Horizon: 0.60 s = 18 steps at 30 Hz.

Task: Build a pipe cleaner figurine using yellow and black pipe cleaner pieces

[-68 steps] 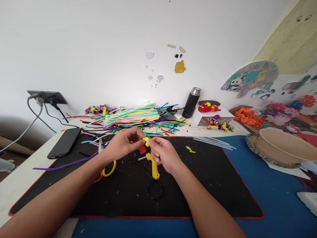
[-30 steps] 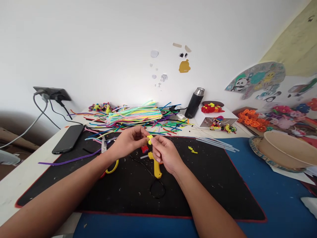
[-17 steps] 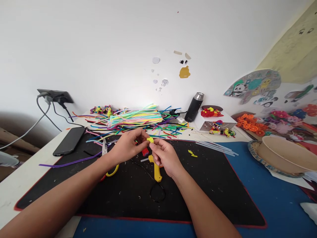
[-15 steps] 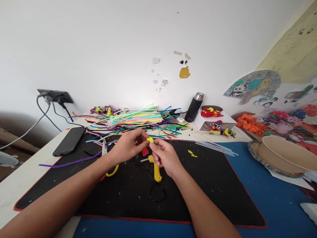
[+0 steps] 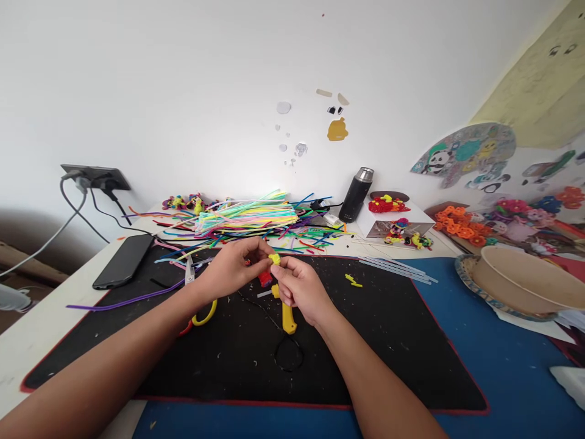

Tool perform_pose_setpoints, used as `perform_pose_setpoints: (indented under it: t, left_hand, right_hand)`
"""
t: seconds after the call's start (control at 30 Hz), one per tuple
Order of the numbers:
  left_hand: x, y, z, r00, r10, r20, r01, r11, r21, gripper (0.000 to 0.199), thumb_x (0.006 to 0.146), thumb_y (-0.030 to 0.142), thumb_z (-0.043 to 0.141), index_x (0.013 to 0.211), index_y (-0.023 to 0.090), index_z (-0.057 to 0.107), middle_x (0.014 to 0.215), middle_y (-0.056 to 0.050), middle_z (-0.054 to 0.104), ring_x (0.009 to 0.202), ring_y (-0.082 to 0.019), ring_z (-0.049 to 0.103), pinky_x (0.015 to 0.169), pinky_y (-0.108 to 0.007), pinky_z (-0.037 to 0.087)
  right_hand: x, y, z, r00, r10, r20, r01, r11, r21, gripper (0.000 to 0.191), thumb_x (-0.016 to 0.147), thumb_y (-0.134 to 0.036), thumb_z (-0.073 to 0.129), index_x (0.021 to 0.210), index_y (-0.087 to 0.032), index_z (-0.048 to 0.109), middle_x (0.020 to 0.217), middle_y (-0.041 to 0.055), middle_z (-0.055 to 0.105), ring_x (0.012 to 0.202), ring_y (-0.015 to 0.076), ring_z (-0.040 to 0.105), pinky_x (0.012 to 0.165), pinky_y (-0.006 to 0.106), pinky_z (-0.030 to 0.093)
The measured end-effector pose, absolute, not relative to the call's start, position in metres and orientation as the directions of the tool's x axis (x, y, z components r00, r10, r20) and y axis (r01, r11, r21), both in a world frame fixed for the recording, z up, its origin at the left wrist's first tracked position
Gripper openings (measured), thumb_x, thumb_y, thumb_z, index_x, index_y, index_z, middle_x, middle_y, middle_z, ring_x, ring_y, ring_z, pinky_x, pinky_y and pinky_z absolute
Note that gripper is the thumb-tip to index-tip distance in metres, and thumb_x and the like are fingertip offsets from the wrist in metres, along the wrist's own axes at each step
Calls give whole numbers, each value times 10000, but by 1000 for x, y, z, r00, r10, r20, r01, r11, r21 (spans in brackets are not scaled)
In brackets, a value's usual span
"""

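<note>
Between the fingertips of both hands is a small fuzzy yellow piece of pipe cleaner [image 5: 275, 259], held above the black mat [image 5: 384, 341]. My left hand [image 5: 238, 263] pinches it from the left, thumb and forefinger closed. From the right, my right hand [image 5: 299, 283] pinches it too, its other fingers curled in. Below them lies a yellow glue gun [image 5: 288, 318], partly covered by my right hand, with a clear glue stick [image 5: 264, 294] at its back. A small red fuzzy piece [image 5: 264, 278] sits just behind my left fingertips. Scissors [image 5: 205, 314] lie partly under my left forearm.
A heap of coloured pipe cleaners [image 5: 247, 216] spreads along the wall. Around the mat are a phone [image 5: 123, 261], purple pipe cleaners [image 5: 123, 300], yellow scraps [image 5: 353, 280], glue sticks [image 5: 395, 269], a black flask [image 5: 356, 195], a white box [image 5: 411, 225] and a beige bowl [image 5: 525, 274].
Both hands still pinch the yellow piece, and their fingertips have shifted slightly around it. The whole view has moved a little, so things appear slightly further left.
</note>
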State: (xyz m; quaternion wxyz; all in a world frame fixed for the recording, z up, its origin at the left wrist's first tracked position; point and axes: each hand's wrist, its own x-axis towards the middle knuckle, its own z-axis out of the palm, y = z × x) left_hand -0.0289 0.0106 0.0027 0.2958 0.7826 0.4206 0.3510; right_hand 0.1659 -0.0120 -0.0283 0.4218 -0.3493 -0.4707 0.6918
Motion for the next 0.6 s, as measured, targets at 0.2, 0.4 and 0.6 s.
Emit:
perform_pose_setpoints:
  t: [0.2,0.4,0.6]
  left_hand:
    - [-39,15,13,549,754,362,449,-631,632,186,1015,307,619,1121,206,734,995,-50,758,856,-170,712,773,-271,540]
    - [-38,15,14,581,696,422,457,-708,538,170,1036,251,587,1098,201,738,1031,-60,770,920,-176,713,820,-272,532]
    - [-38,15,12,571,703,423,454,-700,551,161,1024,242,605,1087,206,748,977,-43,792,833,-159,736,749,-241,545]
  right_hand:
    - [167,-11,-29,-423,902,-92,-266,-220,-938,435,796,-565,824,857,-207,585,470,-126,425,381,58,338,399,216,222]
    - [167,-10,-29,-448,889,-95,-259,-231,-938,434,790,-564,827,880,-205,599,468,-129,417,388,61,331,406,221,222]
    - [168,-11,-30,-453,886,-96,-248,-229,-941,437,787,-571,821,903,-204,615,470,-129,421,387,65,328,410,232,223]
